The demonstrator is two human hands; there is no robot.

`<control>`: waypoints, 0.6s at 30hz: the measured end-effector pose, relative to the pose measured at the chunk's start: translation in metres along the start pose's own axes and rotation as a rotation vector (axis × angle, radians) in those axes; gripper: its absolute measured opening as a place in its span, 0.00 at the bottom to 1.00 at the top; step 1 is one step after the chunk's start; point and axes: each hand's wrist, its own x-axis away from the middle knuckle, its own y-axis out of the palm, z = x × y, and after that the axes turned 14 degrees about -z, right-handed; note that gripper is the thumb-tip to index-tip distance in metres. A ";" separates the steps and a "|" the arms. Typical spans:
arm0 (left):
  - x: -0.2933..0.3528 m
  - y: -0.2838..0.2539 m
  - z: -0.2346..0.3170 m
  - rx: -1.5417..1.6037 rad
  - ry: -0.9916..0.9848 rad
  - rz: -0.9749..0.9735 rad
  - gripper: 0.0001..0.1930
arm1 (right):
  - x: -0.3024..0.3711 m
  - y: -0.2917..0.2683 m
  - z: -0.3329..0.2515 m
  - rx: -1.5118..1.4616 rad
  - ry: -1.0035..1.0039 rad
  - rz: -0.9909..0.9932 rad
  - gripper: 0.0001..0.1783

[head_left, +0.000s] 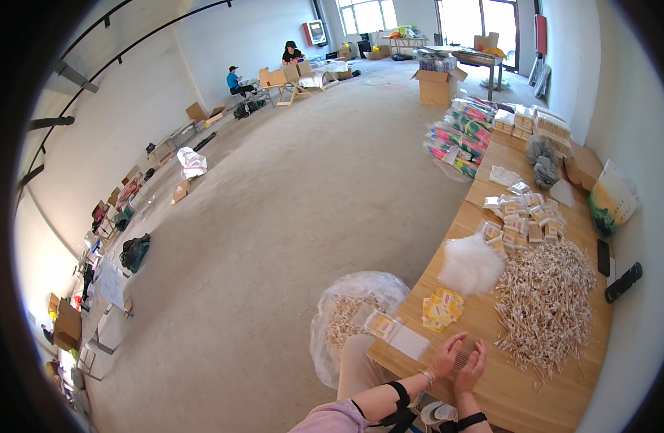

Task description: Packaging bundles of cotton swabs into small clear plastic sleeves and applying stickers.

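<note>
At the near edge of the wooden table (483, 317), my left hand (444, 356) and my right hand (473, 366) face each other, cupped around a small bundle of cotton swabs (461, 360). The sticks lie side by side between the two palms. Right of my hands spreads a big loose heap of cotton swabs (548, 303). Just beyond my left hand are several yellow cards (442, 309). A clear packet with a yellow label (381, 325) and a white card (410, 343) lie at the table's left edge.
Clear plastic bags (470, 265) and filled swab packets (526, 220) sit farther along the table. A plastic sack of swabs (346, 317) stands on the floor at left. Near the wall lie a phone (604, 257) and a black cylindrical object (624, 282). Two people (291, 54) sit far off.
</note>
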 end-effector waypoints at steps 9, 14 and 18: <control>0.000 -0.002 -0.007 -0.049 0.023 -0.013 0.20 | 0.002 0.000 0.010 0.060 -0.001 0.007 0.20; -0.001 -0.003 -0.016 -0.038 0.013 0.008 0.21 | 0.000 0.001 0.002 0.023 0.003 0.008 0.20; 0.000 -0.001 -0.007 -0.023 0.016 -0.004 0.21 | 0.002 -0.003 0.002 0.053 0.009 -0.015 0.20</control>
